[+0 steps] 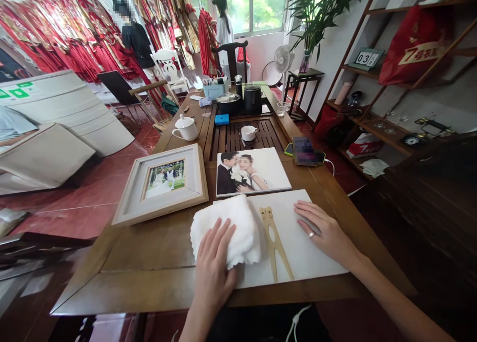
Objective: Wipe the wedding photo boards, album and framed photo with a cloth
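Observation:
My left hand [215,262] lies on a folded white towel [238,227], its fingers stretched out over the cloth. My right hand [328,230] rests at the right side of a white flat panel [298,267], fingers extended and a ring on one of them. Between the hands, a tan two-legged flat tool [275,242] with an animal-shaped head lies on the panel, touched by neither hand. Just beyond sits a wedding photo print [264,170] of a couple. To its left is a wood-framed photo [164,180], lying tilted on the wooden table [149,262].
A white lidded teapot [185,128], a white cup [248,132] and a black kettle [252,99] stand farther back. A phone [318,157] with a cable is at the right edge. Shelves [395,138] rise on the right. Two people stand near hanging red garments.

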The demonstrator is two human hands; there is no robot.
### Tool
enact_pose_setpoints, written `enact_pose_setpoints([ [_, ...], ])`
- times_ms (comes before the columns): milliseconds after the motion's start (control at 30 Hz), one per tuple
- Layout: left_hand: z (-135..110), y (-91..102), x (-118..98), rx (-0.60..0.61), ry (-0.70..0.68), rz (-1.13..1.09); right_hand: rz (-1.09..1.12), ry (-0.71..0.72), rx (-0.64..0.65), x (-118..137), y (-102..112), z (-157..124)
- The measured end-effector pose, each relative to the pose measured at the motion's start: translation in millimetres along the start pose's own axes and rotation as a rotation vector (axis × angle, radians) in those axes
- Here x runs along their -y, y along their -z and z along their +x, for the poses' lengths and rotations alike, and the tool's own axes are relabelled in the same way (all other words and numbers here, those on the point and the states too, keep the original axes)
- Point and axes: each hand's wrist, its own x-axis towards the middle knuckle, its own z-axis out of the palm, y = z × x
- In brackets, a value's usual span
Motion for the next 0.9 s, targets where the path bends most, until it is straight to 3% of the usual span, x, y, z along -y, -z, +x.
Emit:
enact_pose_setpoints([
  [133,5.6,1.5,3.4,-0.099,0.017,-0.084,0.034,-0.032,0.002,-1.2,1.4,-2.4],
  [267,18.3,9.1,8.0,-0.375,-0.094,-0.174,0.071,-0.064,0.006,-1.8,1.5,-2.7],
  [333,26.1,14.5,9.4,-0.456,-0.163,-0.186,0.089,-0.071,0.002,-1.6,1.6,-2.4],
  [533,36.8,8.4,14.1,-0.242,-0.244,-0.056,0.102,-0.078,-0.010,-0.4,1.2,-1.2],
  [733,33.1,-3.3,9.1,0.073,-0.140,0.051,0.058,-0.103,-0.073,-1.0,1.6,-2.1],
  [900,39.8,1.1,7.8,0.177,-0.076,0.117,0.036,-0.129,-0.092,-3.5,2.2,-3.6],
])
